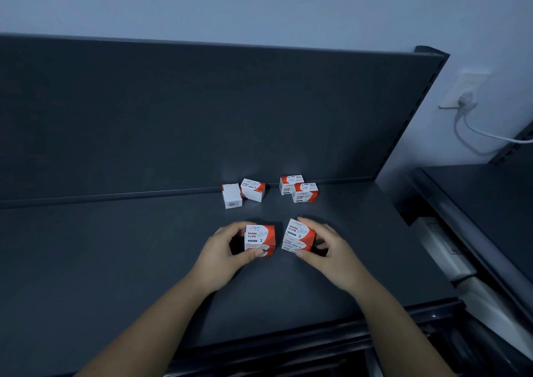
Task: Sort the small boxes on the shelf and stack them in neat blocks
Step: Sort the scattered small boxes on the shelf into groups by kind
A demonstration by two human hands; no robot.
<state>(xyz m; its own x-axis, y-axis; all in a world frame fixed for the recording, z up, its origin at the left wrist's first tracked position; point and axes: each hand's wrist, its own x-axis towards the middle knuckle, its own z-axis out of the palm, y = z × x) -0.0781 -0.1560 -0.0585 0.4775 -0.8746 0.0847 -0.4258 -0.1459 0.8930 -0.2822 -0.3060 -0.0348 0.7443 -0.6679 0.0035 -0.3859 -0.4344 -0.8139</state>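
Left hand (227, 250) grips one two-box stack (259, 239); right hand (326, 247) grips another stack (298, 237). Four loose boxes (252, 189) sit at twelve o'clock on the shelf (115, 247).

1. Shelf (115, 261): dark grey, plain, and so is its back panel (173, 111).
2. Paper-clip boxes (260, 239): white with red-orange corners and dark lettering.
3. One box (231, 195) shows a plain white face with a black barcode.
4. Wall (259, 4): pale blue-grey.
5. Socket and cable (464, 102): white.
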